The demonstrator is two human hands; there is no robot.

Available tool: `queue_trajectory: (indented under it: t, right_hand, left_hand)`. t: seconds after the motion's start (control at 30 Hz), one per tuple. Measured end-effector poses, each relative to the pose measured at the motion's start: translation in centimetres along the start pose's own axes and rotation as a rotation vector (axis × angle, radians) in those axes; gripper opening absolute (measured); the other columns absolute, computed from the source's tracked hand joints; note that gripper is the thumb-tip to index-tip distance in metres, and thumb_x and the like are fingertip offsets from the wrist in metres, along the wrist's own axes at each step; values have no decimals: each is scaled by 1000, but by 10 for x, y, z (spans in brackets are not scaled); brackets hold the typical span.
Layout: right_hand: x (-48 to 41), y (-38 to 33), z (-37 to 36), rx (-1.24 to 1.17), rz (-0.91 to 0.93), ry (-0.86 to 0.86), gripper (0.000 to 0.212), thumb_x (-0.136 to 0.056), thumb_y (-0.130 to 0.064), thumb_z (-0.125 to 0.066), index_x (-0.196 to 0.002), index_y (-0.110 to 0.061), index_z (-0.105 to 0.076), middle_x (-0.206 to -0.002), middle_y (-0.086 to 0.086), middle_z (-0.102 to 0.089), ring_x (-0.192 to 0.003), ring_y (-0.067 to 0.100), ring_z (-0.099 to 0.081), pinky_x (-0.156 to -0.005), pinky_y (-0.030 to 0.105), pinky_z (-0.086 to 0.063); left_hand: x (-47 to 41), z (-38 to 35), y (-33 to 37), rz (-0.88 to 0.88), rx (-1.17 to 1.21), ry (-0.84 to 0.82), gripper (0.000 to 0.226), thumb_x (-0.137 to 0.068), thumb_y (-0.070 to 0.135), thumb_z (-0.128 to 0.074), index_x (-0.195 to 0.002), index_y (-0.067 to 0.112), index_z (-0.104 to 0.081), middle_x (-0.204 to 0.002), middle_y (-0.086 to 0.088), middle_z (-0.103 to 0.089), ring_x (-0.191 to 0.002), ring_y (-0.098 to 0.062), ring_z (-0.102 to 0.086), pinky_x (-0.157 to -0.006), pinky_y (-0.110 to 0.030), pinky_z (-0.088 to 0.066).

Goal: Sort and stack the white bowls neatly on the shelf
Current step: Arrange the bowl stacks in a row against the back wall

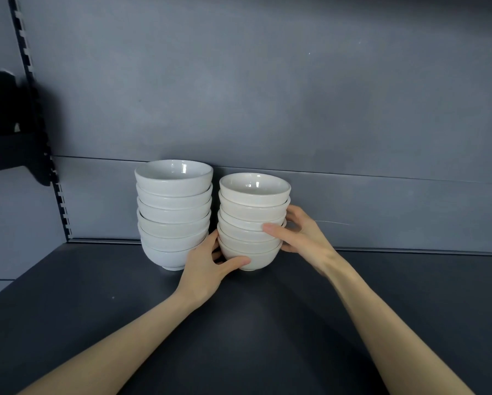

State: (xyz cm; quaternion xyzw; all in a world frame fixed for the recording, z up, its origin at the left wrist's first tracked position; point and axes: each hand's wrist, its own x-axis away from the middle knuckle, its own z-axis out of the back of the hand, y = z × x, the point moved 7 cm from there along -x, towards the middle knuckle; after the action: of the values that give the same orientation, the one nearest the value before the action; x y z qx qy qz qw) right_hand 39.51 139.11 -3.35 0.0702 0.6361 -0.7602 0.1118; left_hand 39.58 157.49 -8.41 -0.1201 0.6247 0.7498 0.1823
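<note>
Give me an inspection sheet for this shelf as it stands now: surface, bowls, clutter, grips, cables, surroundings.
Surface: dark grey shelf, flat and matte.
Job's things: left stack of white bowls, nested and upright, close to the back panel; right stack, creamier and slightly shorter, beside it with a narrow gap.
Clutter: nothing seen.
Grips: left hand holds the right stack's bottom bowl, thumb in front; right hand holds its right side, thumb across the middle bowls.
Cables: nothing seen.
Surroundings: grey back panel; slotted upright at left; dark object beyond it, too blurred to identify.
</note>
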Motion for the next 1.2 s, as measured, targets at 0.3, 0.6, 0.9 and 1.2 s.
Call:
queue_trajectory:
  t: [0.3, 0.6, 0.9, 1.2]
  right_hand:
    - [-3, 3, 0, 43, 21, 36, 68, -76, -33, -78, -134, -20, -47, -120, -16, -58, -112, 11, -60, -92, 38, -55]
    - [-5, 5, -1, 72, 0, 28, 70, -76, -36, -78, -135, -22, -44, -121, -17, -56, -115, 11, -57, -99, 42, -51]
    - [-1, 2, -2, 111, -43, -36, 86, -72, -49, -78, -142, -25, -36, -134, -12, -51, -124, 13, -50, -105, 45, -45]
    - [37, -13, 17, 542, -66, -100, 87, -86, -45, -66, -153, -18, -18, -154, 2, -33, -140, 18, -33, -107, 26, -28]
  left_hand:
    - [-1, 0, -1, 1, -18, -2, 68, -73, 20, -81, -134, 21, -51, -122, 14, -63, -114, -1, -58, -95, -13, -47]
    - [1, -2, 3, -14, -68, -33, 69, -77, 23, -78, -138, 23, -46, -126, 18, -59, -115, 5, -55, -91, -6, -43]
    - [10, 0, 14, 40, -253, -105, 66, -86, 28, -69, -142, 31, -36, -133, 15, -54, -122, -2, -49, -105, -26, -42]
    - [34, 9, 40, 109, -647, -124, 37, -89, 27, -64, -123, 16, -56, -114, 4, -57, -103, -13, -55, -93, -27, -44]
